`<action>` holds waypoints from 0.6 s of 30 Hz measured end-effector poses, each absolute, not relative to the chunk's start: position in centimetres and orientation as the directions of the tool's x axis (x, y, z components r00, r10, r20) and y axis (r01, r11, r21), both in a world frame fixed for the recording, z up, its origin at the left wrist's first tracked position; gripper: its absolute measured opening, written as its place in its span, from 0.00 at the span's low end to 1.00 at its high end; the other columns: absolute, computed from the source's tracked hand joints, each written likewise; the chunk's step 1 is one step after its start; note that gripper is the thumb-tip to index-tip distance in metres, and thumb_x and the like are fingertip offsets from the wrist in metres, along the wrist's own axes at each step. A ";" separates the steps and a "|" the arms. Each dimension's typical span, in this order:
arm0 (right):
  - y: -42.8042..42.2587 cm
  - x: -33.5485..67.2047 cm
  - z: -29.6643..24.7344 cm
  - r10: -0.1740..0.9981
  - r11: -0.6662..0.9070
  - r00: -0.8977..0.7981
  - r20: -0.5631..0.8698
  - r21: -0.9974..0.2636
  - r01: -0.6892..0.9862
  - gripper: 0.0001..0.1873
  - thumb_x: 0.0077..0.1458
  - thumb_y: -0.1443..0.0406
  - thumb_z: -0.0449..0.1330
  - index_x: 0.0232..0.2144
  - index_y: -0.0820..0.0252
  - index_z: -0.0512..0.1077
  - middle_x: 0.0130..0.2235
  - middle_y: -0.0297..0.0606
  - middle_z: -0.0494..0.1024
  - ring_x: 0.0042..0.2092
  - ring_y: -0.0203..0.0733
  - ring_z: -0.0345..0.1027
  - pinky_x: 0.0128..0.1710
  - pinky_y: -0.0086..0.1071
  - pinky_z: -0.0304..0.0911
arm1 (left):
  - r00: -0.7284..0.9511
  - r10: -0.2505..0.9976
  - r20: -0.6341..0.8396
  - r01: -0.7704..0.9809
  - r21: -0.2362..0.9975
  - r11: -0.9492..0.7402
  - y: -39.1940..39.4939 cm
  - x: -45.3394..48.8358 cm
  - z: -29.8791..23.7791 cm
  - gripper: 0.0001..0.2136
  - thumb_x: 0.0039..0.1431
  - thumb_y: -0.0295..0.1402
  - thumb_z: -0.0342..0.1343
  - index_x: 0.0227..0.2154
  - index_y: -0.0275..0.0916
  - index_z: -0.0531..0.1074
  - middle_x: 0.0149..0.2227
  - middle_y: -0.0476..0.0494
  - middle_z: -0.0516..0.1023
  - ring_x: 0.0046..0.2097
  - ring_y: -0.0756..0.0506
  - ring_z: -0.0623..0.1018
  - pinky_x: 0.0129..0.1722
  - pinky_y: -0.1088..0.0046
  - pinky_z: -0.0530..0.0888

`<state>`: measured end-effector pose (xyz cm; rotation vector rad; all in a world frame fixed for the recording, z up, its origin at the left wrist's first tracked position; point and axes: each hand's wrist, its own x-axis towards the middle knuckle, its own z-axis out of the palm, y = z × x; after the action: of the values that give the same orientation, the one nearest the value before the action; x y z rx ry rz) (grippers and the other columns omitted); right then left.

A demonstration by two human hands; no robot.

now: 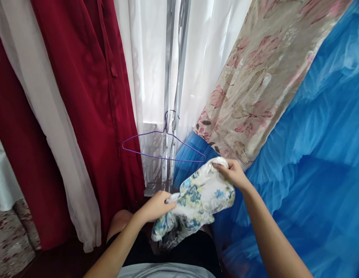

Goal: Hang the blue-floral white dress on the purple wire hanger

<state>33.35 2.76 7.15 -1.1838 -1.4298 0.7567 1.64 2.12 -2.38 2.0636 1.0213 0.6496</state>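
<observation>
A white cloth garment [202,197] with blue, green and yellow flowers is bunched between my two hands above my lap. My left hand [157,206] pinches its left edge, thumb on top. At its upper right corner, my right hand [233,173] grips the fabric with the fingers closed. The garment's exact kind does not show, as it is crumpled. Just beyond it hangs a purple wire hanger [163,157] with nothing on it, hooked on a metal rack part [173,119]. The hanger's right end is close to the garment's top edge.
Red curtains [80,96] and a pale sheer strip [51,104] hang at the left. Behind the hanger are white sheer curtains [152,69]. At the right hang a beige floral cloth [254,77] and a large blue ruffled tulle piece [321,166]. A patterned surface [11,231] shows lower left.
</observation>
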 end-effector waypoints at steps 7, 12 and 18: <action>14.3 29.7 10.9 0.925 0.366 0.099 0.366 -0.930 0.015 0.19 0.40 0.55 0.72 0.31 0.63 0.78 0.27 0.32 0.79 0.29 0.34 0.66 0.29 0.26 0.61 | 0.362 0.777 0.514 0.462 0.626 -0.629 2.7 1.5 4.2 0.11 0.60 0.32 0.48 0.22 0.38 0.67 0.26 0.49 0.68 0.30 0.47 0.68 0.31 0.72 0.62; 15.8 25.4 11.5 0.975 0.152 -0.165 0.149 -0.988 0.004 0.20 0.41 0.55 0.73 0.25 0.67 0.77 0.23 0.40 0.78 0.23 0.39 0.68 0.23 0.30 0.61 | 0.319 0.785 0.531 0.366 0.695 -0.619 2.9 -3.0 6.0 0.10 0.61 0.32 0.48 0.28 0.38 0.72 0.33 0.45 0.73 0.37 0.45 0.73 0.40 0.71 0.67; 12.5 25.6 11.0 0.907 -0.025 -0.421 0.024 -0.993 -0.111 0.17 0.42 0.58 0.74 0.28 0.67 0.77 0.28 0.45 0.82 0.28 0.45 0.75 0.29 0.35 0.68 | 0.398 0.906 0.146 0.284 0.919 -0.273 4.9 -12.4 5.1 0.11 0.48 0.40 0.65 0.29 0.37 0.79 0.29 0.47 0.78 0.32 0.43 0.75 0.31 0.73 0.69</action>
<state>25.56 12.52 11.01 -0.8848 -1.4280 1.5725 -12.39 4.87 5.10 1.7754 1.0373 0.8886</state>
